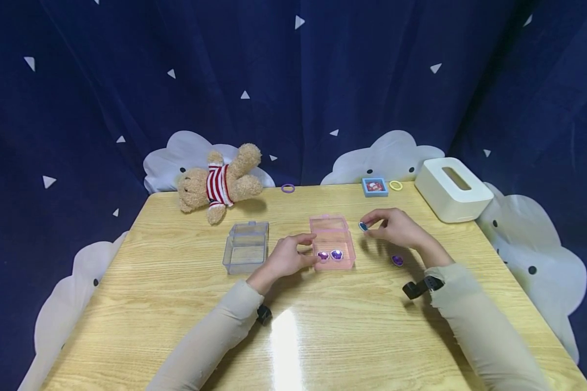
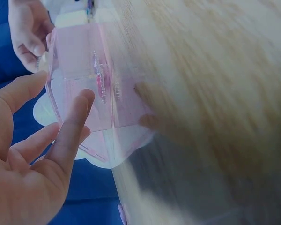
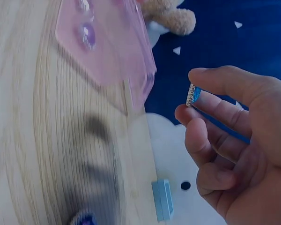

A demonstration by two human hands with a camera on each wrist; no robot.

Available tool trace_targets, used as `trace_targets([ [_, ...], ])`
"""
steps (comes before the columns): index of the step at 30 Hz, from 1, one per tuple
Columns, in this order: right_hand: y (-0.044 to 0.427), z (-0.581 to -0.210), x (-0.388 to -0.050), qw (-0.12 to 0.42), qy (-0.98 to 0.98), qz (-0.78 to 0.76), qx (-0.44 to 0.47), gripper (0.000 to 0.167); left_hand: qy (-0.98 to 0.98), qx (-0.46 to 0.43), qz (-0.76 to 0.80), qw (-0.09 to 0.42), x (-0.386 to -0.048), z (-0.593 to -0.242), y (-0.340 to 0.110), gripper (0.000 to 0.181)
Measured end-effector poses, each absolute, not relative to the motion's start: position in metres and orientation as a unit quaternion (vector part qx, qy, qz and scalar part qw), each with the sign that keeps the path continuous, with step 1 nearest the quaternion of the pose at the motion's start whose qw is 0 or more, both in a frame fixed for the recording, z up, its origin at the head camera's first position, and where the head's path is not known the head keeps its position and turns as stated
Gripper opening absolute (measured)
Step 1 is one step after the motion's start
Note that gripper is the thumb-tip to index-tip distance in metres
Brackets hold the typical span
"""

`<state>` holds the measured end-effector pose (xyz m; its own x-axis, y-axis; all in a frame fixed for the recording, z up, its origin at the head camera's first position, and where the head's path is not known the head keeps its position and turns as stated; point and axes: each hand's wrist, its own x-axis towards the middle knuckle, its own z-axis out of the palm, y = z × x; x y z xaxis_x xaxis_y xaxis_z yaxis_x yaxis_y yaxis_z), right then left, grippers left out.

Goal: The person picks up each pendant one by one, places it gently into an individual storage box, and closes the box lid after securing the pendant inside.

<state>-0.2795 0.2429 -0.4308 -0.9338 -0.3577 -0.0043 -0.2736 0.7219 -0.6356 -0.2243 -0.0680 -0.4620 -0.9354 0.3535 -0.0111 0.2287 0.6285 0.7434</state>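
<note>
An open pink clear box [image 1: 333,237] stands mid-table with two purple gems [image 1: 336,254] at its near side. My left hand [image 1: 287,257] is at the box's left edge, fingers relaxed and spread; whether they touch it I cannot tell. To the right of the box, my right hand [image 1: 396,228] pinches a blue gem [image 1: 363,226] with a silver beaded rim between thumb and finger, above the table. The right wrist view shows the same blue gem [image 3: 195,94] in the fingertips. A dark purple gem [image 1: 397,260] lies on the table below the right hand.
Left of the pink box stands an open grey clear box [image 1: 247,248]. Along the back lie a teddy bear [image 1: 220,184], a purple ring [image 1: 288,188], a blue-framed picture [image 1: 374,187] and a yellow ring [image 1: 395,185]. A white tissue box [image 1: 453,190] is at the back right.
</note>
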Motion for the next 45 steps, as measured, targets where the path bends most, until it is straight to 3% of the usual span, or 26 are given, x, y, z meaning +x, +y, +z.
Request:
trace_targets([
  [25,0.199,-0.446,-0.271,0.116,0.898,-0.341,-0.252,0.025,0.899,0.160,0.400,0.074,-0.224,-0.461,-0.068,0.062],
  [45,0.183,-0.463,-0.271,0.093,0.906,-0.300,-0.284,0.029,0.899,0.163,0.400,0.072,-0.224,-0.463,-0.068,0.062],
])
